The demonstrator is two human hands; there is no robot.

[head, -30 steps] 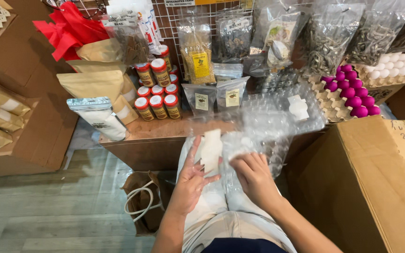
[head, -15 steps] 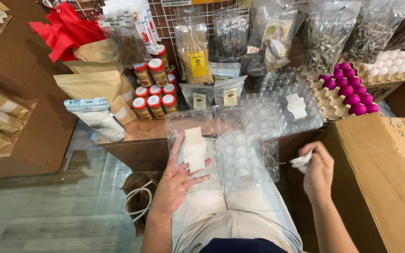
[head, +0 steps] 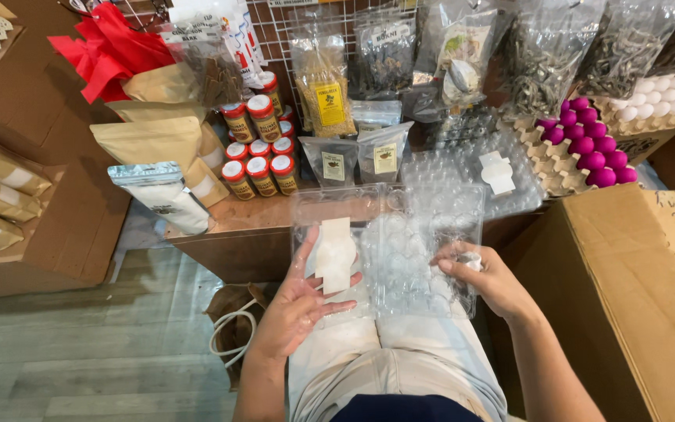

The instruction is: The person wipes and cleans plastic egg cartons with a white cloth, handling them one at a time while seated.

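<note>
Left hand (head: 300,306) and right hand (head: 487,280) hold clear egg carton (head: 388,248) open; pink eggs (head: 587,144) beyond

Cardboard box (head: 634,297) cut off right.
</note>
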